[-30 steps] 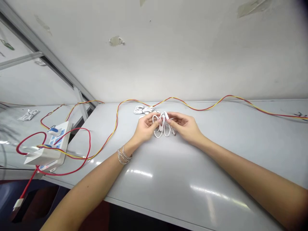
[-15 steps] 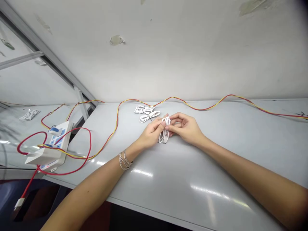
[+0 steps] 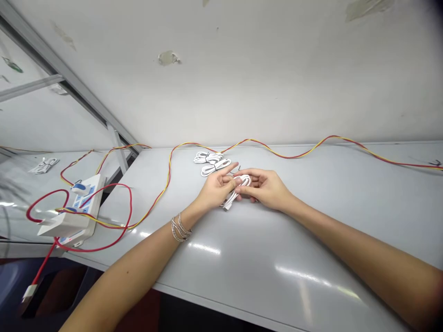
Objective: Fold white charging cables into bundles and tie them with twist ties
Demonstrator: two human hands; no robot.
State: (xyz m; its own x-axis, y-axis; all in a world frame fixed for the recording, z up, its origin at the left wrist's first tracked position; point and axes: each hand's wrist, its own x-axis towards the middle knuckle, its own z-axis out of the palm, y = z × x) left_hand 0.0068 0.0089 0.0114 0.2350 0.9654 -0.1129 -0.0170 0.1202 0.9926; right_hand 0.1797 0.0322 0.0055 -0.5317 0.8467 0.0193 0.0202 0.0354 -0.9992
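A coiled white cable (image 3: 244,180) is pinched between my two hands above the grey table. My left hand (image 3: 217,189) grips its left side with the thumb across the loops. On the other side my right hand (image 3: 265,184) closes thumb and fingers on the coil. A white plug end (image 3: 227,206) sticks out at the coil's lower left. Near my left fingertips a thin black tie (image 3: 236,169) shows; what it is fixed to is hidden. Just behind my left hand lie two bundled white cables, one farther back (image 3: 207,157) and one nearer (image 3: 215,168), each with a black tie.
A twisted red and yellow wire (image 3: 287,157) runs along the back of the grey table (image 3: 221,272) by the wall. At left stands a power strip (image 3: 88,193) with a plugged-in white adapter (image 3: 64,224) and a looped red cable (image 3: 130,203). A metal frame (image 3: 117,147) borders the left side.
The coiled cable has turned from upright to slanted, its top leaning right, and its plug end now shows below. The black tie has come into view by my left fingertips.
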